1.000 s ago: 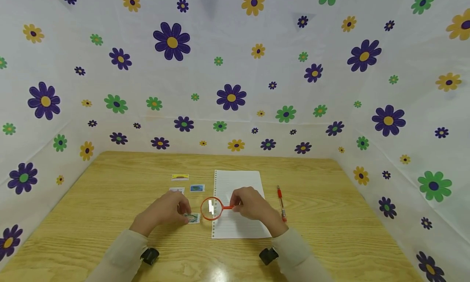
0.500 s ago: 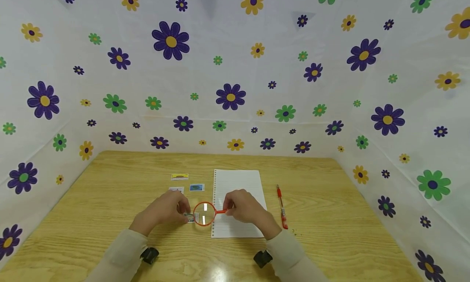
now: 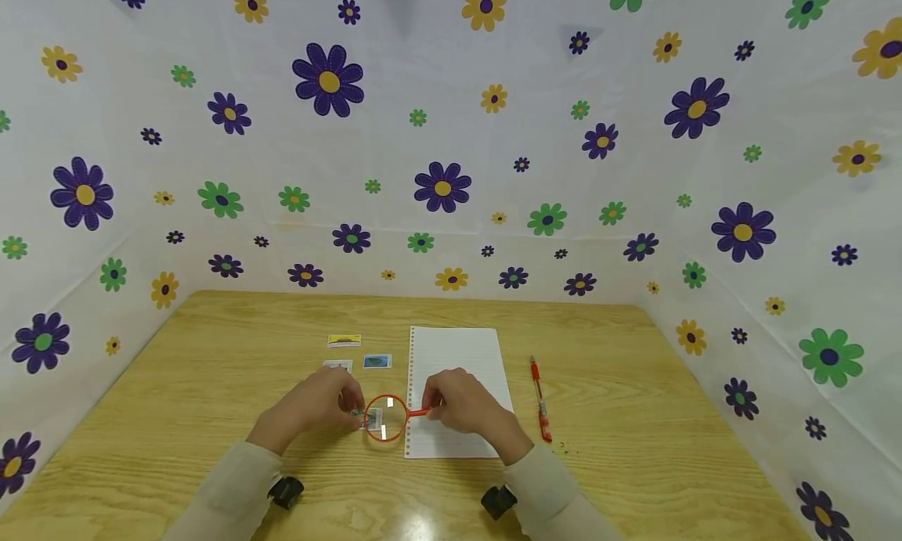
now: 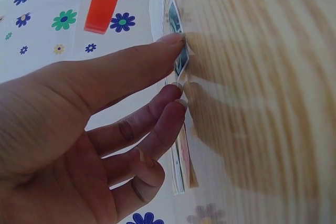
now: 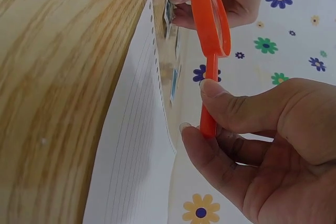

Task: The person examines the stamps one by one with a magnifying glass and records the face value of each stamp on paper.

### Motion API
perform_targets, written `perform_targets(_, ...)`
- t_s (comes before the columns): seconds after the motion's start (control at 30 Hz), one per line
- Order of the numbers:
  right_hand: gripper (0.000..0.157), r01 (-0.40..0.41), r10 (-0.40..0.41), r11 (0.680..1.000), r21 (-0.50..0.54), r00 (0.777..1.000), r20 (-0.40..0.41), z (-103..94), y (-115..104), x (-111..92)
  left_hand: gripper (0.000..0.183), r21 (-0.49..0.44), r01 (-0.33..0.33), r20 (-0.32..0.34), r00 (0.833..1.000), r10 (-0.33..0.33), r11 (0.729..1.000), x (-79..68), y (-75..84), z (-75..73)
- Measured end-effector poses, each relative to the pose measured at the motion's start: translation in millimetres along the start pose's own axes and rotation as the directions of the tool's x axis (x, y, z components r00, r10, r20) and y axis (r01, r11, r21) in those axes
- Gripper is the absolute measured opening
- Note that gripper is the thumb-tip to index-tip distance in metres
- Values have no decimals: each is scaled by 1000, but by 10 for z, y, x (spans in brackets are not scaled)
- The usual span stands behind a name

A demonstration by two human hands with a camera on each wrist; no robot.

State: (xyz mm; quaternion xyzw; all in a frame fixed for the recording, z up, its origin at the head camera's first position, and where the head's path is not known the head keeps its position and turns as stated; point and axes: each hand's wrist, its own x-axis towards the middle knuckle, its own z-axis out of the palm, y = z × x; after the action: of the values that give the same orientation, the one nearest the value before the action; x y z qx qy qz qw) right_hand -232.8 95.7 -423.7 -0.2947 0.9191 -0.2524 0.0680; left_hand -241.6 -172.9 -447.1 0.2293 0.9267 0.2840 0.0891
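Observation:
My left hand (image 3: 313,406) is at the table, thumb and fingertips pinching the left end of a small greenish stamp (image 4: 178,51) with a white border. In the left wrist view the thumb lies on its face, and the index and middle fingertips are at its edge. My right hand (image 3: 461,400) pinches the handle of a red-orange magnifying glass (image 5: 211,66) between thumb and fingers. Its round lens is held above the table and overlaps the right part of the stamp in the head view, with white light reflections on the glass.
A yellow stamp (image 3: 344,340), a blue stamp (image 3: 377,361) and a partly hidden stamp (image 3: 338,364) lie behind my left hand. Lined paper (image 3: 458,345) lies under my right hand. To its right is a red pen (image 3: 539,392). Flowered cloth (image 3: 451,134) surrounds the table.
My right hand has moved left and slightly nearer to me, bringing the magnifying glass from beside the stamp to over it. The left hand has stayed in place.

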Motion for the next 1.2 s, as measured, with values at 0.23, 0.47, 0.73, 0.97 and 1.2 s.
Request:
perform_targets(0.23,11,-16,16,1000,8,1000,12,16,4,-9,14,-8,3,15,1000,-3,1000,19,-19,5)
perform_targets(0.47,11,-25,25,1000,-4,1000,10,18,14,14,15,-7,0,11,1000,0,1000,25,-25,5)
perform_targets(0.73,12,-24,24,1000,9,1000,16,10,2,17,16,-2,-15,9,1000,15,1000,1,-8,-2)
perform_targets(0.97,12,-23,23,1000,5,999,23,6,-4,19,15,-9,-15,8,1000,15,1000,-7,5,-14)
perform_targets(1.2,11,-20,20,1000,3,1000,23,0,-18,28,15,-4,4,4,1000,-4,1000,-13,11,-9)
